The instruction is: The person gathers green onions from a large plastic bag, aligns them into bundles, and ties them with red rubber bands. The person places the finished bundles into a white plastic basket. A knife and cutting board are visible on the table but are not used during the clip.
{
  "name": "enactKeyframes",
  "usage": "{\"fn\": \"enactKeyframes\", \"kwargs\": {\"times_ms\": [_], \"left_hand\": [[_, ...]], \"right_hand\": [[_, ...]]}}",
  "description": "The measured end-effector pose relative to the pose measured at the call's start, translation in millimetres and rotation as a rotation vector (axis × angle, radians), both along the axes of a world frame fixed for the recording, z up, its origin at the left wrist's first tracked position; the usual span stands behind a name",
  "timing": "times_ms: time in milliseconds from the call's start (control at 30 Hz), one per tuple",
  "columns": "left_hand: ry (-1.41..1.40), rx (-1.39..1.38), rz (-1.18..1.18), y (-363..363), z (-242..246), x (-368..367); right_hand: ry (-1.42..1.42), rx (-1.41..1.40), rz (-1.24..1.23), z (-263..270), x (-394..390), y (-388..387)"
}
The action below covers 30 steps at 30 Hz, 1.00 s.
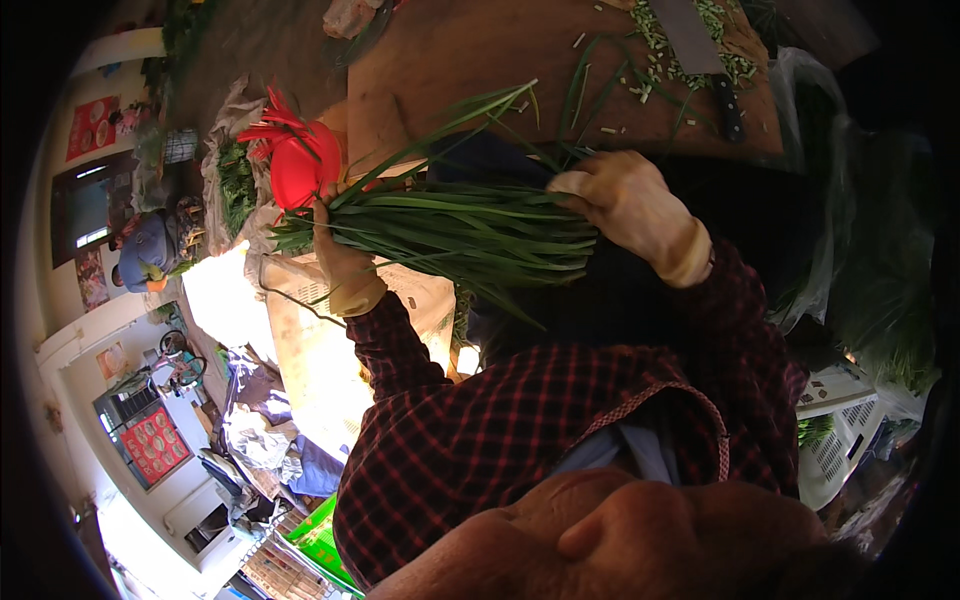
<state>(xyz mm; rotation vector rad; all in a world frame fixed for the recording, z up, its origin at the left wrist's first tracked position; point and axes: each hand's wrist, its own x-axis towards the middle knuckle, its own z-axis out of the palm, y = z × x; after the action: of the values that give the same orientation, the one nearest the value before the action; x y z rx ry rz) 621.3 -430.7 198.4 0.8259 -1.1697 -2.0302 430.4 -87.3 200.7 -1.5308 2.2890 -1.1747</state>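
Observation:
My left hand [339, 262], in a pale glove, grips a thick bunch of long flat green leaves [465, 229], which look like garlic chives, near one end. The bunch lies sideways above my lap, its other end spread toward my right hand [634, 210]. That hand, gloved too and slightly blurred, has thumb and fingers pinched together on a few leaf blades at the bunch's far end. Some longer blades [457, 135] stick out above the bunch toward the wooden board [465, 82]. Exactly how many blades the right fingers hold is hidden.
On the board's right, a cleaver [686, 37] with a black handle lies among chopped green stems [649, 67]. Red plastic ties [274, 124] and a red round object [304, 165] are beyond my left hand. Plastic crates [315, 360] [840, 442] stand at both sides; a person [146, 251] is farther left.

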Motion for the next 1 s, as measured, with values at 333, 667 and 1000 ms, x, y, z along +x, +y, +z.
{"fn": "enactKeyframes", "kwargs": {"times_ms": [333,667,1000], "left_hand": [[0.079,0.082,-0.117,-7.5,-1.7,-9.5],[-0.038,-0.170,-0.131,23.6,43.7,-39.5],[0.212,-0.014,-0.164,31.4,65.6,-46.2]], "right_hand": [[0.071,0.454,-0.363,-8.1,-29.1,54.7],[0.110,0.342,0.043,-51.2,-62.6,-123.6],[-0.288,-0.074,-0.131,-46.0,14.1,44.3]]}}
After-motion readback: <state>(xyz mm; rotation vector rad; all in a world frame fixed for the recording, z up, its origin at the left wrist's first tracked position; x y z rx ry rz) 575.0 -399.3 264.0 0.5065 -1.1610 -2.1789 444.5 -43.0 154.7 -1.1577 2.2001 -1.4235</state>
